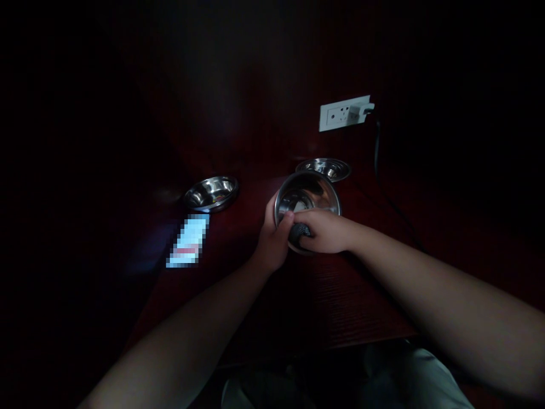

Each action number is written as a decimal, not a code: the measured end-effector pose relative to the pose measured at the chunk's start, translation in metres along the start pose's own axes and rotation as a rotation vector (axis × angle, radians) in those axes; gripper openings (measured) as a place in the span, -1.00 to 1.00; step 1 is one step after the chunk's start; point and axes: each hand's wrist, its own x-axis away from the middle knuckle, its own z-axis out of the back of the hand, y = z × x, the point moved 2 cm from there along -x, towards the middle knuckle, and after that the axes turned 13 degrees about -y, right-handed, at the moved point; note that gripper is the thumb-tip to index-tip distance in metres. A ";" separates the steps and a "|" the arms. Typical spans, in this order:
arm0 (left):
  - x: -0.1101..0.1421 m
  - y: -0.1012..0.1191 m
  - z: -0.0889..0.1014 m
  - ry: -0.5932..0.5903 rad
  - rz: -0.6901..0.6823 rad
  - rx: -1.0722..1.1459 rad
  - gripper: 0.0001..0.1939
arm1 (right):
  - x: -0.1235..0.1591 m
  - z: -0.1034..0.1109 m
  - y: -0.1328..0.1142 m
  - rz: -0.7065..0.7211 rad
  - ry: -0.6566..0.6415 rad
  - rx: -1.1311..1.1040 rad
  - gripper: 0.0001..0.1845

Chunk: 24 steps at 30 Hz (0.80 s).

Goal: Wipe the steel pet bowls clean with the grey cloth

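Note:
A shiny metal bowl (pixel 321 190) is tilted so that its open mouth faces me, above the dark red table. My left hand (pixel 275 236) grips the bowl's left side, its thumb over the near rim. Reaching into the bowl, my right hand (pixel 326 230) has its fingers curled round a dark, mesh-textured scrubber (pixel 301 229). The scrubber presses against or lies close to the inner wall; the exact contact is hidden by the fingers. Something pale shows at the bowl's bottom, perhaps a reflection.
Shallow metal bowls (pixel 212 192) sit to the left, beyond a lit, blurred phone screen (pixel 188 241). Behind the held bowl stands another metal dish (pixel 330 166). A white wall socket (pixel 340 115) has a plug with a black cable (pixel 377 150) hanging down. The surroundings are very dark.

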 end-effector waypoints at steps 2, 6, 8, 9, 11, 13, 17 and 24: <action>0.000 0.000 0.000 0.003 0.003 -0.018 -0.45 | 0.000 -0.001 0.000 -0.008 0.002 -0.001 -0.77; 0.000 0.001 0.000 0.013 0.020 -0.023 -0.47 | -0.001 -0.001 0.001 -0.036 -0.002 -0.010 -0.79; -0.001 0.001 0.000 0.012 0.019 -0.011 -0.47 | -0.001 -0.001 0.000 -0.031 -0.001 -0.002 -0.78; -0.001 0.001 0.000 0.010 0.018 -0.003 -0.47 | 0.000 -0.001 0.000 -0.026 0.000 0.002 -0.77; -0.001 0.002 0.000 0.008 0.021 0.006 -0.47 | 0.000 0.000 -0.001 -0.018 0.006 0.010 -0.77; -0.001 0.002 0.000 0.008 0.036 0.007 -0.47 | 0.000 0.000 -0.002 -0.019 0.010 0.013 -0.76; 0.000 0.002 0.000 0.012 0.055 0.012 -0.47 | 0.000 0.000 -0.003 -0.027 0.020 0.023 -0.75; 0.000 0.001 0.000 0.007 0.055 0.013 -0.45 | 0.000 0.000 -0.004 -0.024 0.016 0.014 -0.76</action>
